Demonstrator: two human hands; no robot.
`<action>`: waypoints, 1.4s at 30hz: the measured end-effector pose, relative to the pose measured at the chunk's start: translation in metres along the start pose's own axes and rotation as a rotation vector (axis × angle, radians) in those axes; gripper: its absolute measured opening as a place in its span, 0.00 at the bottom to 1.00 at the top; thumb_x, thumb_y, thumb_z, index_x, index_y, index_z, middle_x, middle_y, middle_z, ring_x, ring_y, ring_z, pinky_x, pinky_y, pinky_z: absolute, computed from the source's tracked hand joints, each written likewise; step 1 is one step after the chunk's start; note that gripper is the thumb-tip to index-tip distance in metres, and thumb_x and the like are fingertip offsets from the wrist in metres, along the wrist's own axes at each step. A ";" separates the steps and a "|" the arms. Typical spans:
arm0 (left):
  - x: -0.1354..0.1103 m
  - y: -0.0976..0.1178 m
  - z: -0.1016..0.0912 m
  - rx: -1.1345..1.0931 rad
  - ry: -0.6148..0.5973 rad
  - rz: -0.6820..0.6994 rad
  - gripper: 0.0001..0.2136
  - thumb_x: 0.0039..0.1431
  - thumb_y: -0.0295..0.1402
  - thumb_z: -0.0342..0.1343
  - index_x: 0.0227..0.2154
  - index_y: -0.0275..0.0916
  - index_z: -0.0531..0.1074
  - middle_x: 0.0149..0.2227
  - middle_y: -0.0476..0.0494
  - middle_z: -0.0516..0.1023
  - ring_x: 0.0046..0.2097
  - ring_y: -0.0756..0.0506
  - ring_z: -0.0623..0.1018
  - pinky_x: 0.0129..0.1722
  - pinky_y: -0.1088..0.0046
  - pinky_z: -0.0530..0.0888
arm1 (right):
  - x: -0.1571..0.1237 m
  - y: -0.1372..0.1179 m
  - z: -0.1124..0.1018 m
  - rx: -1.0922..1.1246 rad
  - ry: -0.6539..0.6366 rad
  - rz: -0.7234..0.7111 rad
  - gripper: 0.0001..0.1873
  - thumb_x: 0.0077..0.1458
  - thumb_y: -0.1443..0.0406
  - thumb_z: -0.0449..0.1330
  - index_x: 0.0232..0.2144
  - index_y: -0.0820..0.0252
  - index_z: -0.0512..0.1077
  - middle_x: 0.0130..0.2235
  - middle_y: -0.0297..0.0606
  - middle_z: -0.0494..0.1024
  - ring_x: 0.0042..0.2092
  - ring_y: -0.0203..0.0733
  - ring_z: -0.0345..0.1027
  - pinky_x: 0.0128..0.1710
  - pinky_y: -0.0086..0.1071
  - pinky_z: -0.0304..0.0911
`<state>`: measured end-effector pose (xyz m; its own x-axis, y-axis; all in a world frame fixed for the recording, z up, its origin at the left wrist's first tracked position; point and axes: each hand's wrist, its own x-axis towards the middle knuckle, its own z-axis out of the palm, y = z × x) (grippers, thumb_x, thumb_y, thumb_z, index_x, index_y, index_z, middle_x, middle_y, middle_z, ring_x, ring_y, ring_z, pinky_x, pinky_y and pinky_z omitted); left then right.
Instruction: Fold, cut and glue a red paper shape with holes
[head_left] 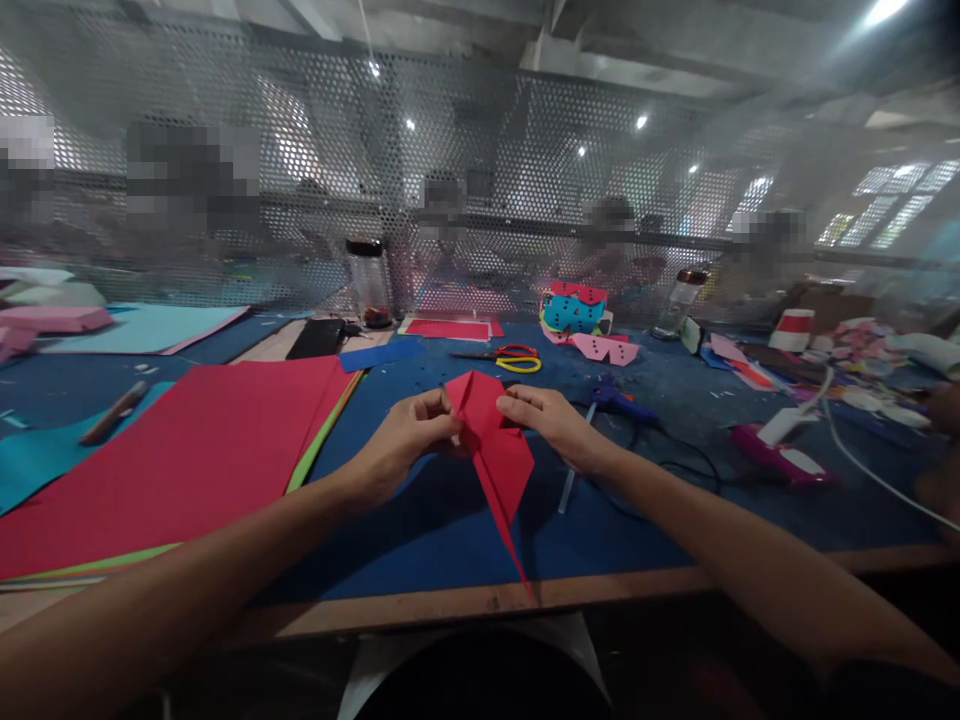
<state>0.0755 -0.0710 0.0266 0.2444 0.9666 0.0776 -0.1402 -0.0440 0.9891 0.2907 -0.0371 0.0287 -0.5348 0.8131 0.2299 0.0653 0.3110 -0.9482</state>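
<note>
A folded red paper piece (501, 440) is held up over the blue table top, its long thin point hanging down toward the front edge. My left hand (409, 440) pinches its left side near the top, thumb in front. On the opposite side my right hand (551, 420) grips the upper right part between thumb and fingers. Just beyond the paper lie scissors (517, 358) with red and yellow handles. To the right of my right hand rests a blue glue gun (619, 398) with a clear glue stick.
Large red paper sheets (202, 440) are stacked at left, beside a brown-handled tool (114, 412). Glass jars (369, 285), cut paper pieces (576, 310) and a phone (316, 338) stand or lie along the perforated screen. A magenta device (780, 455) with a white cable sits at right.
</note>
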 end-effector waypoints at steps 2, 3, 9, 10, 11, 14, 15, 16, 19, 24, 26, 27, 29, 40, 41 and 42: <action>-0.001 -0.001 0.002 0.016 -0.019 0.006 0.09 0.48 0.33 0.67 0.26 0.37 0.72 0.27 0.47 0.77 0.28 0.49 0.76 0.33 0.72 0.75 | -0.001 -0.001 0.002 -0.028 -0.007 0.008 0.20 0.58 0.48 0.61 0.35 0.60 0.75 0.34 0.32 0.75 0.36 0.37 0.69 0.39 0.29 0.64; -0.001 -0.002 0.002 0.025 -0.025 0.010 0.10 0.49 0.34 0.67 0.26 0.37 0.71 0.26 0.47 0.77 0.28 0.49 0.76 0.32 0.72 0.74 | -0.002 -0.002 0.002 -0.034 -0.007 0.011 0.20 0.58 0.48 0.61 0.35 0.60 0.75 0.33 0.32 0.75 0.35 0.37 0.68 0.38 0.28 0.63; -0.001 -0.002 0.002 0.059 -0.045 0.025 0.12 0.49 0.36 0.68 0.26 0.36 0.72 0.26 0.46 0.78 0.27 0.48 0.76 0.31 0.72 0.74 | -0.001 -0.005 0.003 0.002 0.004 0.021 0.19 0.57 0.49 0.63 0.35 0.60 0.73 0.32 0.32 0.73 0.35 0.36 0.67 0.36 0.28 0.63; -0.002 -0.002 0.003 0.057 -0.047 0.020 0.11 0.49 0.36 0.68 0.26 0.36 0.72 0.26 0.46 0.78 0.27 0.48 0.76 0.31 0.72 0.74 | -0.001 -0.005 0.003 0.010 0.014 0.016 0.19 0.57 0.49 0.63 0.35 0.60 0.73 0.33 0.32 0.74 0.35 0.36 0.67 0.37 0.28 0.64; -0.002 -0.001 0.003 0.050 -0.049 0.010 0.11 0.49 0.36 0.68 0.26 0.37 0.71 0.26 0.46 0.78 0.27 0.48 0.77 0.31 0.72 0.74 | 0.000 -0.006 0.004 0.016 0.033 0.009 0.19 0.56 0.49 0.63 0.36 0.59 0.74 0.33 0.32 0.74 0.36 0.36 0.68 0.38 0.29 0.65; -0.004 -0.001 0.004 0.006 -0.060 -0.047 0.10 0.49 0.34 0.68 0.26 0.37 0.71 0.26 0.46 0.79 0.27 0.48 0.77 0.32 0.72 0.75 | -0.001 -0.010 0.003 0.005 0.106 -0.031 0.19 0.58 0.49 0.62 0.43 0.57 0.74 0.38 0.33 0.76 0.38 0.37 0.70 0.40 0.29 0.66; -0.004 -0.001 0.005 -0.010 -0.069 -0.063 0.10 0.49 0.34 0.67 0.26 0.37 0.71 0.26 0.46 0.79 0.27 0.49 0.77 0.32 0.72 0.75 | -0.002 -0.012 0.002 -0.015 0.114 -0.053 0.20 0.60 0.50 0.60 0.46 0.55 0.74 0.40 0.34 0.77 0.39 0.37 0.70 0.42 0.30 0.66; -0.004 -0.001 0.005 -0.020 -0.079 -0.075 0.10 0.50 0.33 0.67 0.26 0.38 0.71 0.26 0.46 0.79 0.27 0.49 0.77 0.32 0.72 0.75 | -0.003 -0.014 0.002 -0.042 0.115 -0.080 0.20 0.62 0.50 0.58 0.49 0.54 0.74 0.42 0.35 0.77 0.40 0.38 0.70 0.42 0.31 0.67; -0.003 -0.004 0.003 -0.015 -0.112 -0.081 0.09 0.51 0.33 0.67 0.27 0.38 0.72 0.26 0.45 0.80 0.27 0.48 0.78 0.31 0.73 0.75 | -0.008 -0.021 -0.001 -0.157 0.084 -0.151 0.21 0.65 0.50 0.54 0.55 0.50 0.72 0.43 0.35 0.78 0.42 0.40 0.71 0.44 0.34 0.67; -0.003 -0.010 0.000 0.015 -0.155 -0.080 0.09 0.53 0.33 0.66 0.27 0.38 0.71 0.27 0.46 0.80 0.27 0.49 0.78 0.31 0.74 0.75 | -0.010 -0.026 -0.001 -0.275 -0.017 -0.220 0.17 0.67 0.53 0.53 0.50 0.47 0.77 0.50 0.34 0.79 0.53 0.43 0.70 0.55 0.36 0.63; -0.004 -0.011 0.000 0.024 -0.169 -0.091 0.08 0.53 0.32 0.66 0.28 0.39 0.71 0.26 0.47 0.79 0.28 0.49 0.77 0.31 0.74 0.75 | -0.009 -0.023 -0.001 -0.285 -0.051 -0.220 0.19 0.68 0.53 0.51 0.48 0.49 0.79 0.50 0.34 0.80 0.53 0.43 0.71 0.55 0.36 0.62; -0.004 -0.011 0.000 0.030 -0.175 -0.096 0.07 0.53 0.31 0.65 0.28 0.39 0.71 0.26 0.48 0.79 0.28 0.49 0.77 0.31 0.74 0.75 | -0.009 -0.021 0.000 -0.287 -0.057 -0.215 0.19 0.68 0.53 0.51 0.47 0.50 0.79 0.49 0.35 0.81 0.53 0.43 0.72 0.54 0.37 0.62; -0.003 -0.011 0.001 0.041 -0.179 -0.096 0.07 0.54 0.31 0.64 0.28 0.39 0.71 0.26 0.48 0.78 0.28 0.50 0.77 0.31 0.75 0.75 | -0.008 -0.018 0.001 -0.291 -0.052 -0.212 0.20 0.68 0.53 0.51 0.46 0.53 0.80 0.48 0.36 0.81 0.51 0.44 0.73 0.53 0.36 0.63; -0.004 -0.009 -0.001 0.037 -0.171 -0.162 0.05 0.54 0.32 0.65 0.31 0.37 0.75 0.30 0.46 0.79 0.31 0.49 0.79 0.36 0.73 0.77 | -0.006 -0.016 -0.001 -0.335 0.026 -0.202 0.20 0.68 0.54 0.52 0.46 0.55 0.81 0.48 0.38 0.82 0.50 0.43 0.74 0.52 0.36 0.64; -0.003 -0.008 -0.002 0.037 -0.171 -0.172 0.05 0.54 0.32 0.65 0.31 0.37 0.76 0.30 0.47 0.79 0.32 0.49 0.79 0.36 0.73 0.77 | -0.006 -0.016 -0.001 -0.337 0.029 -0.198 0.20 0.68 0.54 0.52 0.46 0.56 0.80 0.48 0.38 0.82 0.50 0.44 0.74 0.52 0.36 0.64; -0.003 -0.008 -0.002 0.038 -0.172 -0.182 0.05 0.54 0.32 0.65 0.31 0.36 0.76 0.30 0.46 0.79 0.32 0.49 0.79 0.37 0.73 0.77 | -0.006 -0.016 -0.002 -0.339 0.031 -0.195 0.20 0.68 0.55 0.52 0.47 0.56 0.80 0.48 0.38 0.82 0.50 0.43 0.74 0.52 0.35 0.64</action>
<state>0.0738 -0.0733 0.0181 0.4224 0.9024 -0.0850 -0.0440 0.1140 0.9925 0.2942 -0.0461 0.0431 -0.5392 0.7357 0.4099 0.2421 0.6015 -0.7613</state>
